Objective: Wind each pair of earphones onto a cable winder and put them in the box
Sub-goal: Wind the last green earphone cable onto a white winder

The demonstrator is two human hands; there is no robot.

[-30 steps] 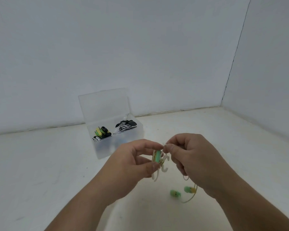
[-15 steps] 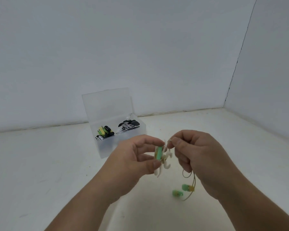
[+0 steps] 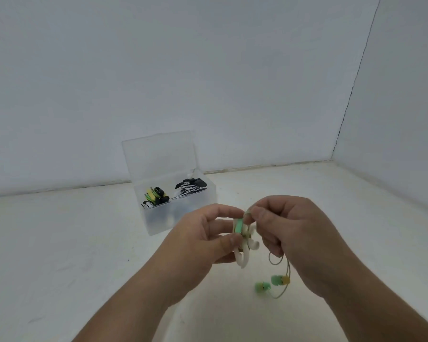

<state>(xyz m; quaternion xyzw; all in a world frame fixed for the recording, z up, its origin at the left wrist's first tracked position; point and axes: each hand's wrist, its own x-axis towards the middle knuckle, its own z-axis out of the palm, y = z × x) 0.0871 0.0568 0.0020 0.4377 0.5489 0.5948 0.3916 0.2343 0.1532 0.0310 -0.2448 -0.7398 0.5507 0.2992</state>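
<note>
My left hand [image 3: 203,240] pinches a white cable winder [image 3: 244,245] between thumb and fingers, its curved arms pointing down. A green piece sits on the winder's upper part. My right hand [image 3: 289,233] pinches the thin earphone cable [image 3: 286,275] right at the winder's top. The cable hangs in a loop below my right hand, ending in two green earbuds [image 3: 272,282] that dangle just above the white surface. A clear plastic box [image 3: 178,208] with its lid up stands behind my hands, to the left.
Inside the box lie a yellow-green and black wound pair [image 3: 155,195] on the left and a black-and-white wound pair [image 3: 190,187] on the right. White walls close the back and right side, meeting in a corner at the far right.
My right hand has moved back in against the winder's top, drawing the cable with it. The earbuds hang at about the same height. The view has shifted slightly.
</note>
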